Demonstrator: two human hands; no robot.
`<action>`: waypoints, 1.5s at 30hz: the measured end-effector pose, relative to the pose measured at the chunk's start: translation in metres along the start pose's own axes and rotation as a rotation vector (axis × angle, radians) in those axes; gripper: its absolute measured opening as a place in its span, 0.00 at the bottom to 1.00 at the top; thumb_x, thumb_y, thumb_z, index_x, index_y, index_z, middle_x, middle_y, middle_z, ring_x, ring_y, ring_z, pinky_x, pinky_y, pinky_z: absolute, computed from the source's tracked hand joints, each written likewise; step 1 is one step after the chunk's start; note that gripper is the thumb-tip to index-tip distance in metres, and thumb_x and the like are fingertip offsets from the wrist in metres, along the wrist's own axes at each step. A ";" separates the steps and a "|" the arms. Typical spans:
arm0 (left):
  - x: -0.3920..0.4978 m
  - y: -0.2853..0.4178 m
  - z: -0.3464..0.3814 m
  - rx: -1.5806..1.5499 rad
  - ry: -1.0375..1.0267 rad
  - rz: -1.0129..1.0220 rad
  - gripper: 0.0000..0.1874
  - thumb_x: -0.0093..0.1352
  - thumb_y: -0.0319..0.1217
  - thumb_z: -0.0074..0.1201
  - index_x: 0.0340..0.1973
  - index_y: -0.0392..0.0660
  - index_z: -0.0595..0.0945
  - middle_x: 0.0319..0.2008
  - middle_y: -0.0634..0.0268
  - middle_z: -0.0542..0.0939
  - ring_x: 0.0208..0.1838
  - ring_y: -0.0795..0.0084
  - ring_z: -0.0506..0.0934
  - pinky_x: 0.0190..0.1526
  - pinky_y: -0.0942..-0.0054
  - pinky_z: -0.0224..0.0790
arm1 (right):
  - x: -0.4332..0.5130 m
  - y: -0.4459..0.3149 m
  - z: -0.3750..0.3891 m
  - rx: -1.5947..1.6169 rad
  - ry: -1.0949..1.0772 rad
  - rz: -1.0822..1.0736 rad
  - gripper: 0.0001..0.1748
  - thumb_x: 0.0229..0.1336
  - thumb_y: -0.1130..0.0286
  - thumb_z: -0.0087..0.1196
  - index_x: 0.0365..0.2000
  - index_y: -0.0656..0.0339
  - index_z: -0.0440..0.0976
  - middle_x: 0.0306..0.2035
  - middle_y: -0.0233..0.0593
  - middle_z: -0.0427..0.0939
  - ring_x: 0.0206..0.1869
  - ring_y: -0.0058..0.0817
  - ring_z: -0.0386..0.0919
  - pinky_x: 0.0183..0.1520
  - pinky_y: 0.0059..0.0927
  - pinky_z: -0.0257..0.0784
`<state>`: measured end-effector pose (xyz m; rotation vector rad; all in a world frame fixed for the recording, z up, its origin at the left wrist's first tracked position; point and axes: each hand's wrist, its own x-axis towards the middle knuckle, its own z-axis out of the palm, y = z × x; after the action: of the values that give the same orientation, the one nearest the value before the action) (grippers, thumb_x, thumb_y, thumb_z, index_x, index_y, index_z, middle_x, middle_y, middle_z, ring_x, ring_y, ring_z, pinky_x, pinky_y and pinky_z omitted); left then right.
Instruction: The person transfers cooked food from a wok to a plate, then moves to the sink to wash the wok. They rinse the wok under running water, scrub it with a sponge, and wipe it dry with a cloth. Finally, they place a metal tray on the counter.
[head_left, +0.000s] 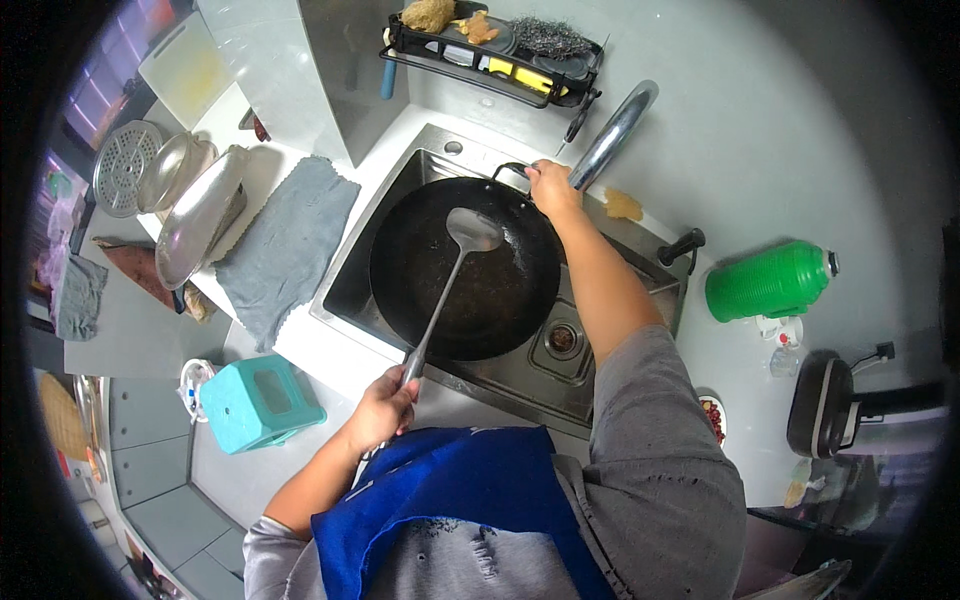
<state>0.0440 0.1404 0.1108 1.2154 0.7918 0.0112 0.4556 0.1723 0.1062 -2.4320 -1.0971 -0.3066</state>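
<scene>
A black wok (450, 300) sits in the stainless steel sink, its inside dark and wet-looking. My left hand (386, 405) grips the handle of a metal wok spatula (474, 229), whose blade is over the far part of the wok. At the wok's far rim, my right hand (553, 187) closes around the right end of its loop handle (511, 168). Part of that grip is hidden by the hand itself. Right beside it rises the chrome faucet (615, 133).
A black wall rack (487, 71) holds scrubbers above the sink (352, 281). Left of it lie a grey cloth (289, 247) and a metal lid (199, 217). On the right are a green thermos (769, 281) and a black appliance (817, 405). A turquoise stool (240, 405) stands below left.
</scene>
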 end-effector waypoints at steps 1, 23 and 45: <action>-0.003 -0.003 -0.002 -0.016 -0.025 0.037 0.13 0.73 0.32 0.40 0.49 0.36 0.66 0.22 0.68 0.67 0.13 0.82 0.62 0.15 0.82 0.54 | 0.001 0.002 0.005 0.039 -0.021 -0.002 0.15 0.57 0.57 0.52 0.36 0.57 0.78 0.28 0.50 0.79 0.35 0.48 0.78 0.41 0.44 0.72; 0.006 0.004 -0.001 0.004 -0.159 -0.022 0.10 0.73 0.37 0.44 0.36 0.43 0.67 0.20 0.70 0.66 0.14 0.80 0.64 0.15 0.82 0.54 | -0.033 0.157 0.010 -0.247 0.170 0.156 0.17 0.52 0.57 0.55 0.39 0.56 0.76 0.43 0.45 0.76 0.49 0.45 0.72 0.50 0.44 0.68; 0.004 -0.010 -0.006 0.267 -0.077 0.106 0.23 0.71 0.27 0.46 0.60 0.35 0.64 0.19 0.76 0.65 0.20 0.85 0.62 0.22 0.83 0.54 | -0.089 -0.036 0.040 0.853 -0.563 0.026 0.21 0.63 0.56 0.47 0.47 0.63 0.74 0.43 0.37 0.78 0.44 0.25 0.76 0.48 0.24 0.71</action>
<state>0.0393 0.1435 0.1001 1.5006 0.6749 -0.0557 0.3706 0.1551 0.0491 -1.7591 -1.0936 0.7556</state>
